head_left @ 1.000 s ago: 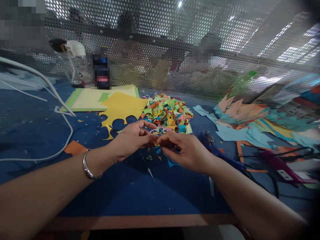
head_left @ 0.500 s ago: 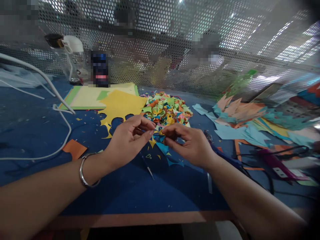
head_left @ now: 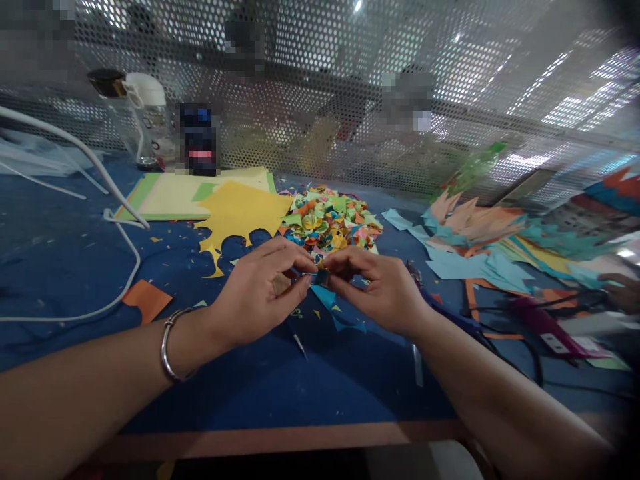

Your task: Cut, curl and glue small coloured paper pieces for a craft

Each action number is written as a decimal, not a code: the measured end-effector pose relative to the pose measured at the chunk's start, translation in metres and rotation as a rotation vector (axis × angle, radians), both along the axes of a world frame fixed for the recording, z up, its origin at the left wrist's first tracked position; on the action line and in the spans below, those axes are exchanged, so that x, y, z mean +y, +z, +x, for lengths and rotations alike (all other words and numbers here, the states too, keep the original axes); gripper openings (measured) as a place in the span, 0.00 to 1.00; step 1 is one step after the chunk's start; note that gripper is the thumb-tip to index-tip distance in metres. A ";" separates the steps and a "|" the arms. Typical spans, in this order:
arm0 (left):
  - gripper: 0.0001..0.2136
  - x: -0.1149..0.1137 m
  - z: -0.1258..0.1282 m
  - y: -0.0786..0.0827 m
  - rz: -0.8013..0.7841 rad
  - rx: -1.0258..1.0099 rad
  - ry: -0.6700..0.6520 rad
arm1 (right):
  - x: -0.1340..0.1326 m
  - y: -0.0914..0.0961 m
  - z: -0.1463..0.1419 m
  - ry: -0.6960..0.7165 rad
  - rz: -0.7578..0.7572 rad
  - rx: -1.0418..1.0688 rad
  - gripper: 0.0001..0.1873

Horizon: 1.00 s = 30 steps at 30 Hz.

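Note:
My left hand (head_left: 260,290) and my right hand (head_left: 380,290) meet above the blue table mat (head_left: 280,387), fingertips pinched together on a small blue piece of folded paper (head_left: 321,276). A silver bangle (head_left: 170,347) circles my left wrist. Just beyond my fingers lies a heap of small multicoloured folded paper pieces (head_left: 330,223). Loose blue and yellow paper scraps (head_left: 340,313) lie on the mat under my hands.
A cut yellow sheet (head_left: 240,213) and stacked coloured sheets (head_left: 175,193) lie at the left, with a clear bottle (head_left: 143,123) and white cable (head_left: 120,233). Cut blue and orange paper (head_left: 480,247) piles at the right, near dark cables and a purple tool (head_left: 540,320). A perforated screen (head_left: 350,80) closes the back.
My hands parted slightly and then closed together again on the small blue paper piece, a little higher and nearer the coloured heap.

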State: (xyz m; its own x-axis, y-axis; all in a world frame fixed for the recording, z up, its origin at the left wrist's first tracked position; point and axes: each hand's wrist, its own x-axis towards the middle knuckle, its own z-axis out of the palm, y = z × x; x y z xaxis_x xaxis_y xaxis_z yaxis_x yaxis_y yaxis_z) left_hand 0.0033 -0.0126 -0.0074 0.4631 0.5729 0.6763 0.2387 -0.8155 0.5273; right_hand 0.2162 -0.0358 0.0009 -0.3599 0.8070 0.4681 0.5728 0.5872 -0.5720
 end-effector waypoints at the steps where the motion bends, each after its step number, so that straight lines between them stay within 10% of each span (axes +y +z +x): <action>1: 0.04 0.000 0.000 0.000 -0.002 -0.001 0.001 | 0.000 0.000 0.000 -0.001 0.000 0.001 0.06; 30: 0.05 0.002 -0.002 0.005 -0.380 0.085 -0.068 | -0.003 0.002 0.000 0.034 -0.059 -0.026 0.06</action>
State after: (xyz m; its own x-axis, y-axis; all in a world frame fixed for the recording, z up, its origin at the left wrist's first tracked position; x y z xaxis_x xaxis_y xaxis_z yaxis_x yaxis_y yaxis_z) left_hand 0.0015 -0.0110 -0.0028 0.5538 0.7412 0.3795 0.2471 -0.5815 0.7751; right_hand 0.2163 -0.0388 0.0024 -0.3989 0.8199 0.4107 0.5682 0.5725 -0.5911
